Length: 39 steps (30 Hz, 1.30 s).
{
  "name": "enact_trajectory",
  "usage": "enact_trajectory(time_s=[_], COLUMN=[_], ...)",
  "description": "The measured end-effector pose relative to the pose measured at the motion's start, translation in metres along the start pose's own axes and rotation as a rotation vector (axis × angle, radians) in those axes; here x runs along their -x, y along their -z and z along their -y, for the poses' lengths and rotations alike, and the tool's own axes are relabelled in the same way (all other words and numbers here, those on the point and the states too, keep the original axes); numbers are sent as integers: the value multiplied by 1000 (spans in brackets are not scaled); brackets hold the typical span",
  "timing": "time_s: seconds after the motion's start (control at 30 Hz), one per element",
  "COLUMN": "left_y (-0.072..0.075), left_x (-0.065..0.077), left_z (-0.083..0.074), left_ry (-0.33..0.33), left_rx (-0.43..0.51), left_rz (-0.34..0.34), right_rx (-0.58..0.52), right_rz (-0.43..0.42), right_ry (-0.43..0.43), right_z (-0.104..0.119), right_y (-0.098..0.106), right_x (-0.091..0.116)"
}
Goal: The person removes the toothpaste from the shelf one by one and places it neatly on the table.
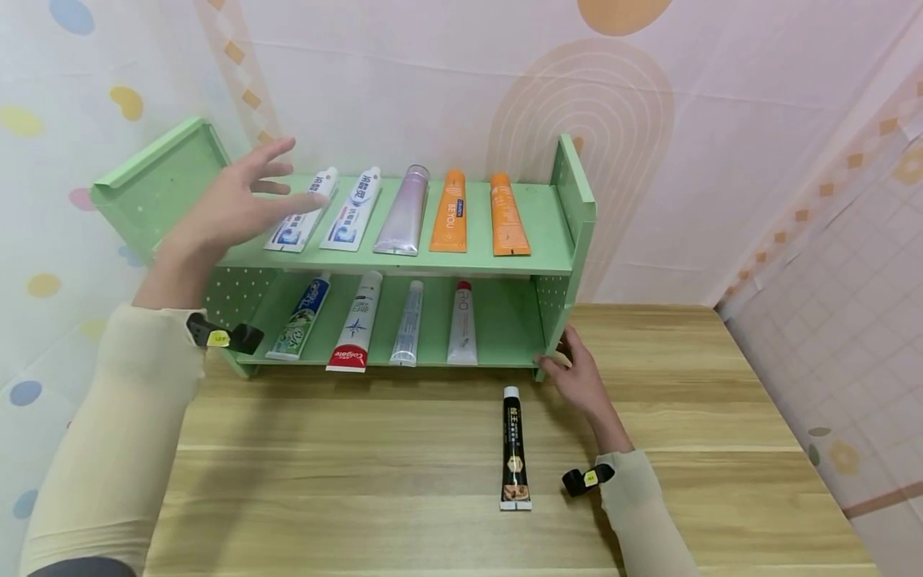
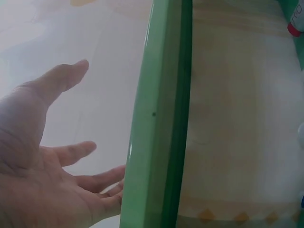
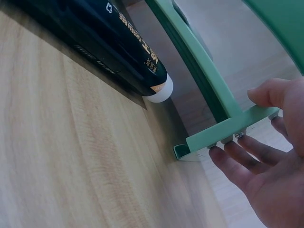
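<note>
A green two-tier shelf stands on the table with tubes on both tiers. My left hand is held above the upper tier's left end, fingers spread and holding nothing. Behind its thumb is a white-and-blue toothpaste tube. In the left wrist view a green shelf edge runs beside the fingertips. Low on the shelf's right side panel, my right hand grips the edge between thumb and fingers, also seen in the right wrist view. Near it a black toothpaste tube with a white cap lies on the table.
On the upper tier also lie another white-and-blue tube, a lilac tube and two orange tubes. Below are a green-and-blue tube, a Colgate tube, a silver tube and a red-capped tube. Patterned cloth hangs behind.
</note>
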<state>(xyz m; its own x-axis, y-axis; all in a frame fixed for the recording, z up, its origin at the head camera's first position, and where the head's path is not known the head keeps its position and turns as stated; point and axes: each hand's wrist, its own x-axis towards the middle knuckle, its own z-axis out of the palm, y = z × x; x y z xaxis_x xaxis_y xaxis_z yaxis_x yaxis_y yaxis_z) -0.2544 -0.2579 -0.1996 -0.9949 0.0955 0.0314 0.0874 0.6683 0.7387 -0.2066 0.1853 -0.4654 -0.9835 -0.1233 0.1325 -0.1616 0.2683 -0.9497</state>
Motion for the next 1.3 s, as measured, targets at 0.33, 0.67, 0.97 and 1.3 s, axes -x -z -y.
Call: enact_trajectory(time_s=[0.33, 0.67, 0.97, 1.3], left_y=[14, 20, 19, 18], left_x=[-17, -34, -41, -44], left_z=[9, 3, -4, -7], left_ry=[154, 219, 250, 303], left_rx=[75, -81, -180, -138], left_rz=[124, 223, 262, 258], right_rx=[-5, -2, -7, -11], right_rz=[-3, -1, -4, -7], right_ry=[-19, 0, 2, -1], right_z=[1, 0, -1, -1], right_y=[-1, -1, 0, 0], right_x=[1, 0, 0, -1])
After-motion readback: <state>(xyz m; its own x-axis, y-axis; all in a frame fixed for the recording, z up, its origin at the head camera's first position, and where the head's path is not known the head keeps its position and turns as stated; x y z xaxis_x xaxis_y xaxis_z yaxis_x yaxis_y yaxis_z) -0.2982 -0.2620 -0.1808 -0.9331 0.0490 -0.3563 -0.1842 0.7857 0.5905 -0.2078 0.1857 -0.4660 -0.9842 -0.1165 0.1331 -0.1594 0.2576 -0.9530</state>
